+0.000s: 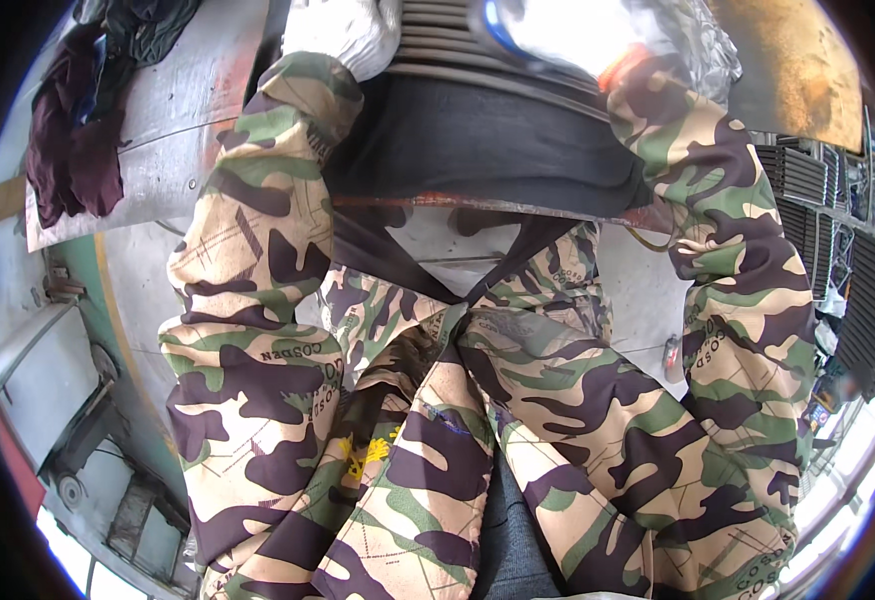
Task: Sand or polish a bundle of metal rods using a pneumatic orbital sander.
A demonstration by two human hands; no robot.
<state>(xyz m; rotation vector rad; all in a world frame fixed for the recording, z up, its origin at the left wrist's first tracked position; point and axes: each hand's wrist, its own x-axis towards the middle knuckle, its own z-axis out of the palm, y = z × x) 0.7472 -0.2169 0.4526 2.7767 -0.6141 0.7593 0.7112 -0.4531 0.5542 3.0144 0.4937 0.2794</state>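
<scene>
My left hand [343, 35], in a white glove, is at the top edge of the view, by the left end of a row of dark, narrow slats [433, 45]. Its fingers are cut off by the frame. To the right, my right hand [583, 30], also white-gloved with an orange cuff, is over the slats' right part, washed out and smeared by motion. Beside it curves a blue edge [498, 28] of something I cannot make out. Whether the right hand grips it cannot be seen. Black sheet material [478, 140] lies between the slats and my body.
Dark clothing [83, 150] lies on the left of the grey metal table [183, 150]. Crumpled clear plastic [708, 50] sits beside my right wrist, near a rusty brown board [793, 60]. Stacks of dark slats [808, 200] stand on racks at right. Grey machinery [53, 360] is at left.
</scene>
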